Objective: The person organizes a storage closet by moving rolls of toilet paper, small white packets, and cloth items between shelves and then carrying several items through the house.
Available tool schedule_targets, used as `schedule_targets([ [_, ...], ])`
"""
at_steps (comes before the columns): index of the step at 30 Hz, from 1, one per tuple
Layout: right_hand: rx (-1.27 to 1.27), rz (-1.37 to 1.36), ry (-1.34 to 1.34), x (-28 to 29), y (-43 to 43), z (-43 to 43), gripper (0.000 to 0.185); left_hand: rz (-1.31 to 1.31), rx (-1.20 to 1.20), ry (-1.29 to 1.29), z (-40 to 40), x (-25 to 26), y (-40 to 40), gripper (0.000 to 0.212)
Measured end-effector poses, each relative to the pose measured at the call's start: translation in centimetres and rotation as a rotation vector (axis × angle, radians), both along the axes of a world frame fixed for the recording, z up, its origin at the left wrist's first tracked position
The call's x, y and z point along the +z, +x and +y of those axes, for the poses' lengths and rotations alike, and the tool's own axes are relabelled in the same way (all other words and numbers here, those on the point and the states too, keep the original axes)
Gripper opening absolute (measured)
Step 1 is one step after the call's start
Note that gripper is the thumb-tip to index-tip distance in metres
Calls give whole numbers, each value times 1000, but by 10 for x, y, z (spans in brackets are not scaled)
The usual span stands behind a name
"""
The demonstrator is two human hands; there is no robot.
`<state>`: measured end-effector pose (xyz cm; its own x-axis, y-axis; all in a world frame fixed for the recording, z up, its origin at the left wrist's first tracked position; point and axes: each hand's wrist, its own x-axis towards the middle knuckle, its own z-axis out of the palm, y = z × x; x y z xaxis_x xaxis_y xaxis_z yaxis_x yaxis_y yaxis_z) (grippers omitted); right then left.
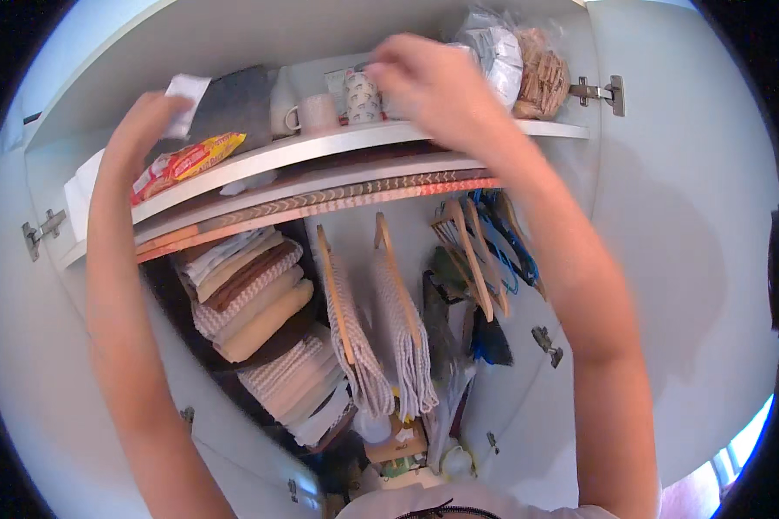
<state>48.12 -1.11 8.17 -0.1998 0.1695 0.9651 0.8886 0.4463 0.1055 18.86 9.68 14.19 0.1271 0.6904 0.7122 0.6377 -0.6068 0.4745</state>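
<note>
Both my arms reach up to the top shelf (285, 150) of a white wardrobe. My left hand (146, 117) grips a small white packet (188, 100) at the left, in front of a dark grey box-like item (237, 100). Below that hand lies a red and yellow snack packet (191, 161). My right hand (412, 74) is blurred, its fingers bent just above and beside a patterned white cup (363, 100); whether they hold anything is unclear. A pale pink mug (317, 113) stands left of the cup, with a whitish bottle (282, 100) behind it.
Clear plastic bags of white packets (500, 61) and brown pieces (545, 78) fill the shelf's right end. Below are folded towels (253, 292) in a hanging organizer, cloths on wooden hangers (347, 311), and spare hangers (470, 253). The open right door (681, 259) stands beside my right arm.
</note>
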Motion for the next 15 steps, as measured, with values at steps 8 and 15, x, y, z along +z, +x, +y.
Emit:
schedule_targets([
  [8,-7,-76,-697,3,-142,51,61,-281,-392,-384,-25,-19,-11,25],
  [15,-34,-68,-639,20,-142,92,64,63,57,-188,35,-3,-46,32],
])
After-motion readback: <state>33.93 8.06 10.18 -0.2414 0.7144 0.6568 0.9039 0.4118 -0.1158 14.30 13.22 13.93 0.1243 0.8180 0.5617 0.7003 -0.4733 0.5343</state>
